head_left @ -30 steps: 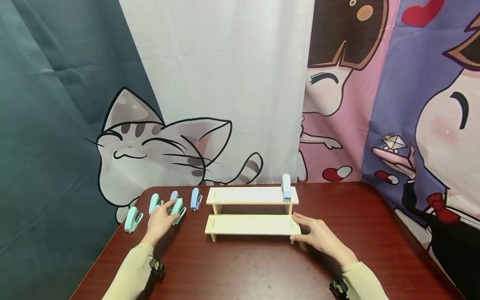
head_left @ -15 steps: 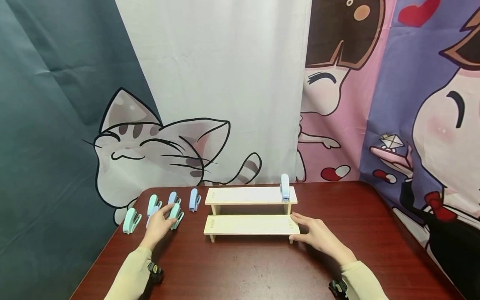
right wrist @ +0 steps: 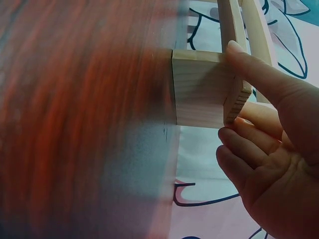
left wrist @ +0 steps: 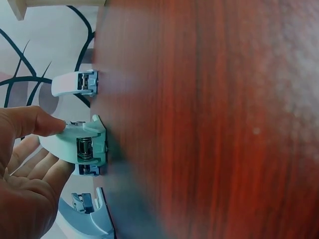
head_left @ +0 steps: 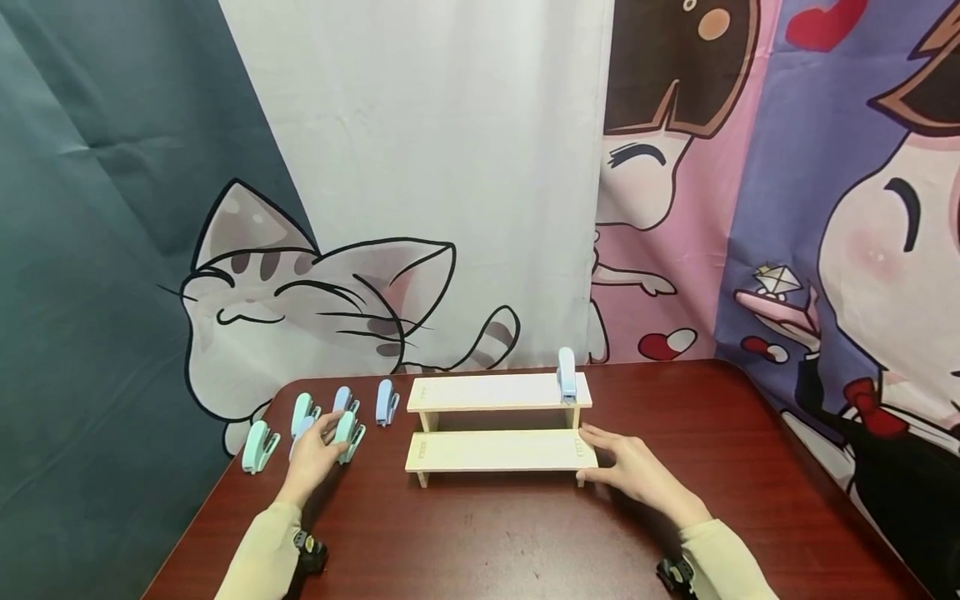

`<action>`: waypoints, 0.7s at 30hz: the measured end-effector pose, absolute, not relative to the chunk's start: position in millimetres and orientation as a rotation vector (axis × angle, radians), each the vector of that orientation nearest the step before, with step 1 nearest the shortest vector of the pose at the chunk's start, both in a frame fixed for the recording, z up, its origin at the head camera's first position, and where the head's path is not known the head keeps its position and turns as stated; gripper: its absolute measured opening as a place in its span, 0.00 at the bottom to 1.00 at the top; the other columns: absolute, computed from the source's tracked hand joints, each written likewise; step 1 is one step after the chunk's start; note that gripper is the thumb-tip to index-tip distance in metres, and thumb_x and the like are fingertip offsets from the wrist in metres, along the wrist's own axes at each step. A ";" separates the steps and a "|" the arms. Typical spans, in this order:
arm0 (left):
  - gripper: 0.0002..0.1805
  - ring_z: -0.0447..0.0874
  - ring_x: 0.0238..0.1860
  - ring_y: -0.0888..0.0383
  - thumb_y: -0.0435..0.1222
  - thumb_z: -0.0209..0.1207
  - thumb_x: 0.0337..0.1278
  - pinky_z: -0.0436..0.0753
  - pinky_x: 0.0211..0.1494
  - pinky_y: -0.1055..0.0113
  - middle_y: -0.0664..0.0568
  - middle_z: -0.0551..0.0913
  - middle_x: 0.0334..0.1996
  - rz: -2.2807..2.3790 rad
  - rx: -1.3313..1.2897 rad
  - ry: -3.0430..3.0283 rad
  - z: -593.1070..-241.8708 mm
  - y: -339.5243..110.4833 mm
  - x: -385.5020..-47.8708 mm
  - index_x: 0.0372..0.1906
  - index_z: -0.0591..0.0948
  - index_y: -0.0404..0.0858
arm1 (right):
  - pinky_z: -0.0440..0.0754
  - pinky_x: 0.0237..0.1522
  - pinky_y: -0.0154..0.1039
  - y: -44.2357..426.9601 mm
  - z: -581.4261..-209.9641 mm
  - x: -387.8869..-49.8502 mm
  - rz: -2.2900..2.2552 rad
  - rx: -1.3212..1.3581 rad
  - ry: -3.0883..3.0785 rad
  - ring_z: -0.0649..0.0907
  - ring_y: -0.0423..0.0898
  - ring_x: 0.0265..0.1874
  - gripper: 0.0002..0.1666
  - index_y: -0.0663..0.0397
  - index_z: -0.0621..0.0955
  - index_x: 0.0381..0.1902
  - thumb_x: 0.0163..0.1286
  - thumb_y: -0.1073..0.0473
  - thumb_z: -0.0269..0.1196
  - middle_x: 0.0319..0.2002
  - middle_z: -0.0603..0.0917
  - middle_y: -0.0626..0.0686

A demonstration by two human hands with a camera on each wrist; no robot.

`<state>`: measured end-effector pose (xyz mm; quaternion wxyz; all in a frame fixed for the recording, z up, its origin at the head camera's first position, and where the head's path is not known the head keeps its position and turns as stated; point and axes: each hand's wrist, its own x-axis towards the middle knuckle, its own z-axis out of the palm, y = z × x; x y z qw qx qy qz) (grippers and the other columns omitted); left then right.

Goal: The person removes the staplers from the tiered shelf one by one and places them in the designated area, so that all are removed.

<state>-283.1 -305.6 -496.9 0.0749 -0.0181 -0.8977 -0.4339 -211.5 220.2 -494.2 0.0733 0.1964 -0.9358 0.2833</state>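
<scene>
In the head view my left hand [head_left: 312, 460] pinches a mint green stapler [head_left: 346, 435] between thumb and fingers. The left wrist view shows the thumb on one side of that stapler [left wrist: 67, 144] and the fingers on the other; whether it touches the table is unclear. My right hand [head_left: 637, 477] holds the right end of a two-tier wooden shelf's lower board [head_left: 487, 451]. Up close, the right thumb lies on the board's end [right wrist: 238, 97], with the fingers at its other side. A light blue stapler [head_left: 567, 377] stands at the upper board's right end.
Left of the shelf stand a blue stapler [head_left: 386, 404], another blue stapler [head_left: 342, 398], and a mint stapler [head_left: 302, 408]. A further mint stapler [head_left: 258, 448] stands near the table's [head_left: 480, 542] left edge. One pale blue stapler [head_left: 303, 427] is partly hidden behind my left hand.
My left hand and the mint green stapler have shifted slightly towards me. The right hand keeps its hold on the shelf. The head view has drifted a little.
</scene>
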 end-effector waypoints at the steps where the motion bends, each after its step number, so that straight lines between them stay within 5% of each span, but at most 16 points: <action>1: 0.32 0.71 0.67 0.36 0.23 0.60 0.58 0.80 0.59 0.53 0.28 0.70 0.67 -1.301 -0.056 -2.690 -497.2 -305.8 -283.0 0.70 0.69 0.27 | 0.76 0.61 0.56 220.1 -494.1 -211.7 0.847 0.593 -2.808 0.78 0.57 0.63 0.42 0.60 0.79 0.65 0.58 0.46 0.76 0.65 0.78 0.58; 21: 0.34 0.68 0.68 0.34 0.24 0.61 0.59 0.72 0.66 0.45 0.26 0.69 0.68 -1.218 -0.100 -2.710 -485.9 -301.2 -282.1 0.71 0.65 0.24 | 0.76 0.61 0.56 221.1 -494.6 -211.8 0.831 0.594 -2.815 0.78 0.57 0.63 0.42 0.60 0.78 0.66 0.58 0.45 0.75 0.65 0.78 0.58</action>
